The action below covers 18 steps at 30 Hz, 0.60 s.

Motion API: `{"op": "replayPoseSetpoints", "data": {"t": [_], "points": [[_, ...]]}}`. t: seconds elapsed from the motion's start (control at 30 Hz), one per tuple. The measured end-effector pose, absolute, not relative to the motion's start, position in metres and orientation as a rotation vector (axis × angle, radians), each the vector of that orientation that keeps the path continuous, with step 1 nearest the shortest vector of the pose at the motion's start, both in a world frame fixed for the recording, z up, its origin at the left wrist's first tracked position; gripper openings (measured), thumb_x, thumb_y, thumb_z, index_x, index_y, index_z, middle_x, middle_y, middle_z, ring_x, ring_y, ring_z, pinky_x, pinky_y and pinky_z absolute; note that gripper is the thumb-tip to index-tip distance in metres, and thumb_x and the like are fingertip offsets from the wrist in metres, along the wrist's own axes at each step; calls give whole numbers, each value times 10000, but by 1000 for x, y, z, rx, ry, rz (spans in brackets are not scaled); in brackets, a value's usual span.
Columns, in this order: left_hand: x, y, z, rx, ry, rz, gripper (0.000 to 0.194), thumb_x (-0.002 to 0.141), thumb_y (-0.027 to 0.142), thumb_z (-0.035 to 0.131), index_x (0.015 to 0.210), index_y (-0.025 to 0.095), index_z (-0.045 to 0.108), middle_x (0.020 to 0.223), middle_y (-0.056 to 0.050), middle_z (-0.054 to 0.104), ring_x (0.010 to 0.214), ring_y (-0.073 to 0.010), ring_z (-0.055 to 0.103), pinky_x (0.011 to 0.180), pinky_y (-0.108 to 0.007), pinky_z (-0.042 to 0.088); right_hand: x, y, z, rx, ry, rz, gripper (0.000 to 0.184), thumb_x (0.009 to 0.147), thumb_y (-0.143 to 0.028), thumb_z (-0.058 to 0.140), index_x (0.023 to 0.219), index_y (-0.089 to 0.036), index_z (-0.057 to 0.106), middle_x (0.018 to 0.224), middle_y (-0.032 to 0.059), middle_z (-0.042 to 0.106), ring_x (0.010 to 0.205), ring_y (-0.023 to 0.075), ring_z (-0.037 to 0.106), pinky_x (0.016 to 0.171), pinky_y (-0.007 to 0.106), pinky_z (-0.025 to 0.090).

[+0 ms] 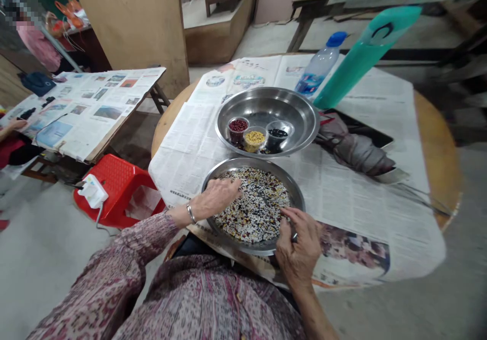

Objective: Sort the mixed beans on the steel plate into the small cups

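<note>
A steel plate (292, 185) heaped with mixed white, red and dark grains sits at the near edge of a round table. My left hand (218, 197) rests on the grains at the plate's left side, fingers curled together into the pile. At the plate's right rim my right hand (299, 246) has its fingers bent and its fingertips in the grains. Behind the plate stands a larger steel bowl (304, 111) holding three small cups: red beans (238, 126), yellow grains (254, 138) and black beans (278, 133).
Newspaper (365, 188) covers the round table. A folded grey umbrella (355, 149), a water bottle (319, 66) and a teal bottle (365, 51) lie behind right. A red stool (117, 182) with a white plug stands left, beside another paper-covered table (87, 106) where another person sits.
</note>
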<state>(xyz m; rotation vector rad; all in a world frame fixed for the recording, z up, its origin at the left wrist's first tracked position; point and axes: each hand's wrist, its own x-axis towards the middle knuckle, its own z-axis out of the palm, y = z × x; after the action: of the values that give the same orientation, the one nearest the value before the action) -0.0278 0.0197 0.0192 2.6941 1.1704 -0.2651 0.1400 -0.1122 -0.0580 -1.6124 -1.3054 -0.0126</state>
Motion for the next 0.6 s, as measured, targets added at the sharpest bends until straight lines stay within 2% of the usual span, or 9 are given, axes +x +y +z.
{"op": "replayPoseSetpoints", "data": {"t": [0.07,0.1,0.2,0.3,0.4,0.5,0.6], "points": [[-38,3,22,2694,1036,-243,367,976,490,499,1183,187,491,1073,-70,620,917,-210,649,752,-300,507,140,-112,-58,-1599,-1311,-16,226,913,-212,517,1090,-185,653,1096,112,677,1087,231,598,978,453,459],[-40,-5,22,2710,927,-217,413,954,503,537,1221,194,474,1122,-75,600,949,-213,641,754,-294,509,140,-112,-58,-1591,-1312,-18,225,912,-210,520,1091,-185,654,1094,111,677,1083,230,600,975,449,460],[-32,-20,18,2795,580,-142,370,959,386,563,1277,222,468,1204,-89,541,1016,-217,618,742,-281,510,140,-112,-59,-1587,-1314,-24,223,910,-204,526,1091,-183,654,1098,112,676,1079,228,601,976,446,459],[-13,-17,9,2850,375,-99,210,1002,217,434,1183,212,541,1169,-90,542,993,-197,612,703,-266,500,141,-113,-61,-1592,-1327,-45,220,910,-202,529,1088,-174,656,1095,118,676,1078,228,601,983,449,452],[-1,0,6,2830,524,-79,248,988,107,358,1116,164,563,1104,-92,565,934,-177,614,705,-265,500,141,-113,-62,-1595,-1331,-51,216,915,-212,522,1081,-175,656,1083,116,676,1072,223,601,981,445,452],[-4,17,8,2780,803,-4,311,960,57,359,1179,170,549,1151,-82,558,929,-162,599,737,-268,510,140,-113,-61,-1598,-1313,-33,213,918,-224,516,1071,-179,657,1080,113,676,1071,224,600,978,446,457],[-9,29,11,2786,1020,118,258,994,201,427,1218,196,553,1254,-87,517,1089,-210,535,828,-308,517,140,-113,-60,-1598,-1308,-14,218,918,-226,518,1078,-181,659,1087,113,678,1074,227,605,980,456,461]]}}
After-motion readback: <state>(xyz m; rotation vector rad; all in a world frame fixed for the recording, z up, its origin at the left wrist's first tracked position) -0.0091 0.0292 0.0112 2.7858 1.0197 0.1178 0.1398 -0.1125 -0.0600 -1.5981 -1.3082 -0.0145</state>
